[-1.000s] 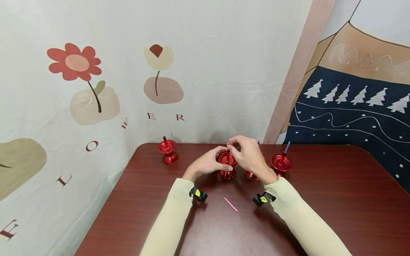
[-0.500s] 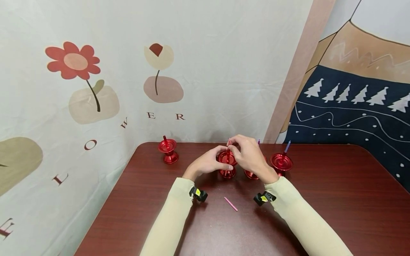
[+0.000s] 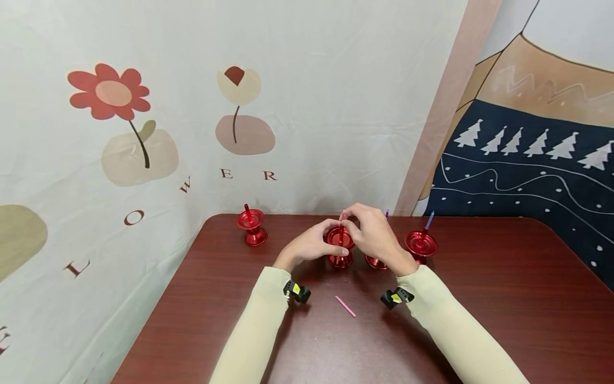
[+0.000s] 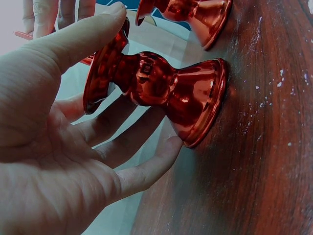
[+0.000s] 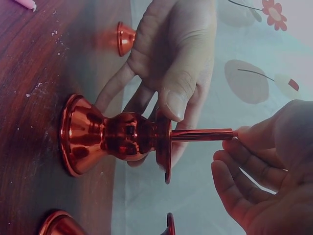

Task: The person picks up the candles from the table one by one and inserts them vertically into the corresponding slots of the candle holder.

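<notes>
1. On my feed, the left hand (image 3: 309, 242) is curled round the red candle holder (image 5: 129, 137), thumb over the dish rim, fingers behind. The holder stands upright on the table (image 3: 192, 330). If that thumb bears down harder than the fingers steady the far side, I judge the holder could tip.

2. The right hand (image 3: 374, 229) has its thumb and fingertips together, pinching the candle (image 5: 235, 133) at the mouth of the holder's upright tube (image 5: 203, 135). Only a short end shows, and I can't tell how deep the rest sits. A sideways push against that mouth could snap something so thin.

3. If the candle is a tight fit, more downward force might crumple it; if loose, letting go could leave it leaning. I can't judge the fit from here.

4. The right wrist is just beside the neighbouring holder (image 3: 376, 262), which bears a purple candle (image 3: 387, 213). A careless elbow or wrist swing to the right could knock it, perhaps into the far-right holder (image 3: 421, 244) with its blue candle (image 3: 429, 220).

5. A loose pink candle (image 3: 345, 306) lies on the table between the forearms, nearer the person. Drawing either arm back low could sweep it away, since a slim stick probably rolls easily.
</notes>
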Demonstrator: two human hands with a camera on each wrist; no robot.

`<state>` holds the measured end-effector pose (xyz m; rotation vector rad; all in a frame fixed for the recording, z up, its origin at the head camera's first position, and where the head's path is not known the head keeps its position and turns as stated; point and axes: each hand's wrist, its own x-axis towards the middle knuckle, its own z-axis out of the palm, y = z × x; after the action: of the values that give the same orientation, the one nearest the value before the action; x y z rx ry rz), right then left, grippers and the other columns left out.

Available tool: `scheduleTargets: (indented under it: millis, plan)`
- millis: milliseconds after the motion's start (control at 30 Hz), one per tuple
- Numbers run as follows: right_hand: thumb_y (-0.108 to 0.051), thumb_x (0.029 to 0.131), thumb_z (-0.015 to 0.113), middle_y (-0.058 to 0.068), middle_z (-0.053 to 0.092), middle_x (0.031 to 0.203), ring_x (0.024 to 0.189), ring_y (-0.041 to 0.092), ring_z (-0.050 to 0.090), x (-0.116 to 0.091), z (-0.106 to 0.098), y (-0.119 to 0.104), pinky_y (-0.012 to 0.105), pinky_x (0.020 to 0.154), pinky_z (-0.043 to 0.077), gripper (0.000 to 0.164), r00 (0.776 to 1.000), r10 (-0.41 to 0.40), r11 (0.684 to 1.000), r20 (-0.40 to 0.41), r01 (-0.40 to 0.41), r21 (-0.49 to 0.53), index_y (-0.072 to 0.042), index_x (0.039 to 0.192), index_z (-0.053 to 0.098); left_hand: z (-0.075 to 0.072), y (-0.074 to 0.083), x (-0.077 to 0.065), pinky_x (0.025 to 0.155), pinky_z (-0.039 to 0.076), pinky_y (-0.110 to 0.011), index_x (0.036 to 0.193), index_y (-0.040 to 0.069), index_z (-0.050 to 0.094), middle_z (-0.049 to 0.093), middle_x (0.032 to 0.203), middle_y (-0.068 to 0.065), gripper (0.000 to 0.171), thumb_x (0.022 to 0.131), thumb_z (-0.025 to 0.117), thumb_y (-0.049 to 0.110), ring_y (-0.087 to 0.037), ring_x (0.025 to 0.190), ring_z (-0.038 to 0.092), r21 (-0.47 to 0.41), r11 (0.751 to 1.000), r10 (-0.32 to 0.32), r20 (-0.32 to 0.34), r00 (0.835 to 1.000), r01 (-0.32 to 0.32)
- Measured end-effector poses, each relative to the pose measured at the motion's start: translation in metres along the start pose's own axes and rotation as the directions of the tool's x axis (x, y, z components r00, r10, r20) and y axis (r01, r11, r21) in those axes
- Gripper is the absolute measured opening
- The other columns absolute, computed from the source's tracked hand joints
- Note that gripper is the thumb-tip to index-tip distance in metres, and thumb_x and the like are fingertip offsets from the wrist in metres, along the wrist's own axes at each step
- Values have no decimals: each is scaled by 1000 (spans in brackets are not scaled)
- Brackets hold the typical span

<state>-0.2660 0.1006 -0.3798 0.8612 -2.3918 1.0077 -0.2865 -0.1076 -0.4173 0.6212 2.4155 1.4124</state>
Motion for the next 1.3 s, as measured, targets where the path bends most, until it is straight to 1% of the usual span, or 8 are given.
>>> scheduleTargets:
  millis: [200,400,533,633,733,867,1100,1300]
  plan:
    - [0,99,78,14,78,108,91,27,75,-8,-5,-3,47,83,65,21,998,70,996,-1,-70,53,3,119,76,0,0,0,109,54,-42,159,7,51,68,139,-11,78,93,89,25,-23,124,65,-3,1000,1,-5,1000,-1]
    - [-2,96,80,8,76,99,85,19,73,-23,-13,-9,42,78,65,19,996,90,995,-2,-90,40,1,114,76,0,0,1,111,51,-41,158,7,52,67,142,-12,78,92,89,25,-23,127,64,-12,1000,9,-14,1000,-9]
    - [-1,94,81,1,75,95,81,13,70,-35,-16,-12,37,75,63,15,998,57,996,36,-60,65,-4,109,77,1,-1,0,112,51,-41,157,6,52,67,141,-12,77,92,90,24,-24,127,64,-1,1000,12,-22,1000,-12]
    - [1,93,81,-3,74,93,79,10,69,-44,-15,-14,33,73,62,14,997,9,994,78,-18,112,-6,105,77,1,-1,1,111,51,-41,157,5,52,67,140,-13,77,93,89,23,-25,126,64,19,1000,16,-31,999,-15]
    - [2,92,81,-6,74,92,79,8,69,-52,-13,-13,31,73,63,14,991,-12,986,136,-10,164,-7,102,77,2,-1,2,111,52,-42,157,5,52,68,138,-14,75,93,89,21,-25,125,65,29,999,18,-39,999,-17]
    - [0,92,81,-9,73,88,79,6,69,-62,-11,-10,32,72,62,11,971,2,981,237,-48,188,-5,100,77,4,0,1,111,52,-42,156,5,53,69,137,-14,74,94,89,21,-26,126,66,21,1000,17,-51,999,-16]
    - [-7,91,87,-11,73,85,77,3,68,-72,-4,-3,29,71,60,13,918,26,981,395,-100,168,-5,100,78,8,2,1,111,52,-43,157,7,53,68,140,-13,77,93,90,26,-25,127,65,32,999,-1,-77,997,4]
    - [-9,90,89,-5,76,91,78,4,70,-77,4,8,26,72,60,15,876,4,960,482,-138,243,-6,102,80,6,4,1,115,49,-47,157,9,54,66,146,-11,76,94,89,32,-26,134,62,28,1000,1,-74,997,1]
